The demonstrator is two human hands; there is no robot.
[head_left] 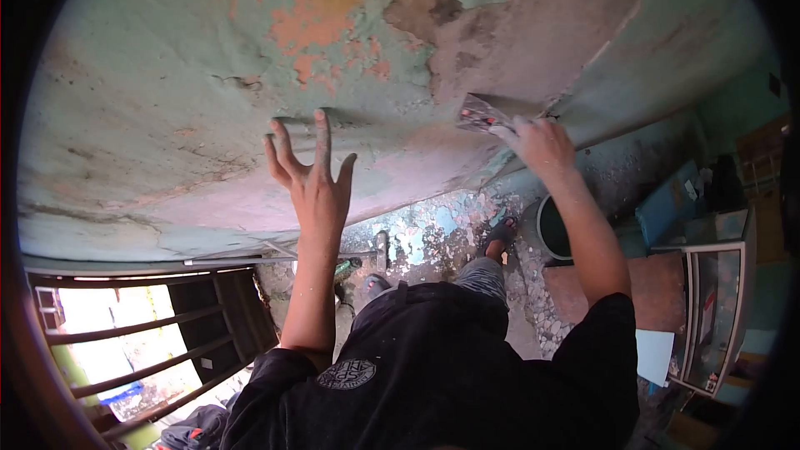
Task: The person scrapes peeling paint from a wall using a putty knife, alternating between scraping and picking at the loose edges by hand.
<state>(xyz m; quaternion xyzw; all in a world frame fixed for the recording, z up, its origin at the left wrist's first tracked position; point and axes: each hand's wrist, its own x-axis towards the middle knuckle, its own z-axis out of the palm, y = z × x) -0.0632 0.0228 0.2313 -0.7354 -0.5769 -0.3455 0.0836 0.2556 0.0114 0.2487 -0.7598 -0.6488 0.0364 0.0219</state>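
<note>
A wall (pixel 192 58) with peeling green, orange and bare grey patches fills the upper view. My left hand (pixel 312 171) is raised against it with fingers spread, fingertips at the surface and nothing held. To the right, my right hand (pixel 537 143) grips a flat scraper (pixel 482 113), its dark, dusty blade at the wall beside a large bare patch. The fingers wrap round the scraper's near end, so its handle is mostly hidden.
Paint flakes (pixel 417 229) litter the floor around my feet. A round bucket (pixel 553 227) stands right of them, near a glass-fronted cabinet (pixel 718 308) and a brown board (pixel 658 292). A barred window (pixel 142 329) is at lower left.
</note>
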